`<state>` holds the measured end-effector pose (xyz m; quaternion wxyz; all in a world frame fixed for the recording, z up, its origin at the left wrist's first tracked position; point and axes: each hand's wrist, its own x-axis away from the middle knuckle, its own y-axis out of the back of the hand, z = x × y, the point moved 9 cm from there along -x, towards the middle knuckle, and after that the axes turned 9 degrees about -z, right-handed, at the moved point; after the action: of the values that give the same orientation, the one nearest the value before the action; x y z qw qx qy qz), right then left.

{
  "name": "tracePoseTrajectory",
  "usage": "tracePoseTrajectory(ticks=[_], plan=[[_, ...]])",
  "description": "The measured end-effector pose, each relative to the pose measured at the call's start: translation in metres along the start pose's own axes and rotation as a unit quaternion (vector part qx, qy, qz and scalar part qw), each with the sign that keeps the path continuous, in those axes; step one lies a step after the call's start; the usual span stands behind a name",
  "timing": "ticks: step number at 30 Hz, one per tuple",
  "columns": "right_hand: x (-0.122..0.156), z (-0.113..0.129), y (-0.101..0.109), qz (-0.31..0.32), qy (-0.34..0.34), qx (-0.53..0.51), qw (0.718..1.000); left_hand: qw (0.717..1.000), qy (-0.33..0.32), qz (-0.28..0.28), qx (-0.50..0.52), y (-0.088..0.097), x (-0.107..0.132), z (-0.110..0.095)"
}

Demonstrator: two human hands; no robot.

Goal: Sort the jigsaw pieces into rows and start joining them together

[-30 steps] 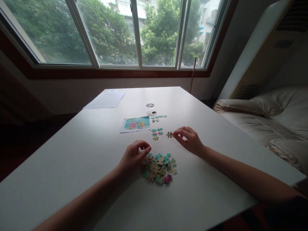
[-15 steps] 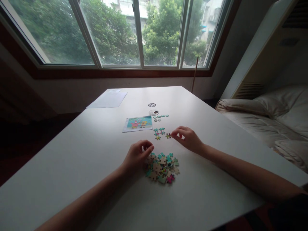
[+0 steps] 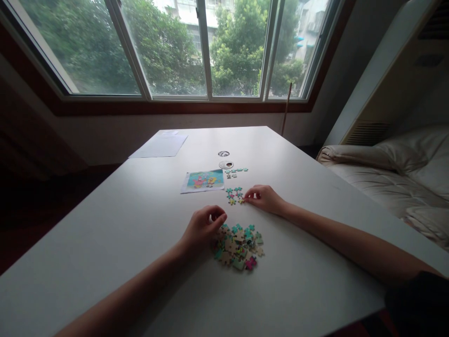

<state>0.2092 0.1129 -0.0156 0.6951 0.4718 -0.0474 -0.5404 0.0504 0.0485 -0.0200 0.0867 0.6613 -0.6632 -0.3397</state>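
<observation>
A pile of loose puzzle pieces (image 3: 239,245) lies on the white table (image 3: 140,224) near its front. My left hand (image 3: 203,228) rests curled at the pile's left edge, thumb and forefinger pinched together; what they hold is hidden. My right hand (image 3: 264,199) reaches left, fingertips pinching a small puzzle piece (image 3: 241,200) down against a small cluster of teal and pink pieces (image 3: 234,194). A colourful reference picture (image 3: 203,180) lies flat behind the cluster.
A few more teal pieces (image 3: 235,172) and two round lids (image 3: 226,164) sit farther back. A sheet of paper (image 3: 158,145) lies at the far left corner. A cushioned sofa (image 3: 393,173) stands to the right, windows behind.
My right hand has carried the small piece leftward and lowered it to the cluster of pieces. My left hand stays at the pile.
</observation>
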Motion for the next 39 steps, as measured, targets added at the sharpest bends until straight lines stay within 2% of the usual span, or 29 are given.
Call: tracePoseTrajectory(ticks=[8, 13, 18, 21, 25, 33, 36, 39], plan=[[0.000, 0.000, 0.001, -0.003, -0.005, 0.006, 1.000, 1.000, -0.005, 0.000, -0.009, 0.000, 0.000, 0.000], [0.005, 0.007, 0.009, 0.001, -0.005, -0.004, 1.000, 1.000, -0.003, 0.004, -0.010, -0.001, 0.000, 0.000], [0.028, 0.032, -0.001, 0.138, 0.069, -0.088, 0.984, 1.000, -0.005, 0.008, -0.011, -0.002, 0.000, 0.000], [0.040, 0.044, -0.002, 0.176, 0.096, -0.103, 0.974, 1.000, -0.005, 0.006, -0.012, -0.001, 0.000, 0.000], [0.045, 0.049, -0.001, 0.178, 0.107, -0.073, 0.976, 1.000, 0.002, 0.004, -0.009, -0.001, 0.001, 0.001], [0.040, 0.037, 0.003, 0.160, 0.077, -0.033, 0.984, 1.000, -0.001, -0.002, -0.004, -0.001, 0.001, 0.004], [0.039, 0.040, 0.003, 0.137, 0.062, -0.048, 0.988, 1.000, -0.013, 0.001, -0.007, -0.001, 0.000, -0.002], [0.037, 0.047, 0.005, 0.098, 0.042, -0.091, 0.990, 0.998, -0.051, 0.018, -0.009, -0.002, 0.001, -0.015]])
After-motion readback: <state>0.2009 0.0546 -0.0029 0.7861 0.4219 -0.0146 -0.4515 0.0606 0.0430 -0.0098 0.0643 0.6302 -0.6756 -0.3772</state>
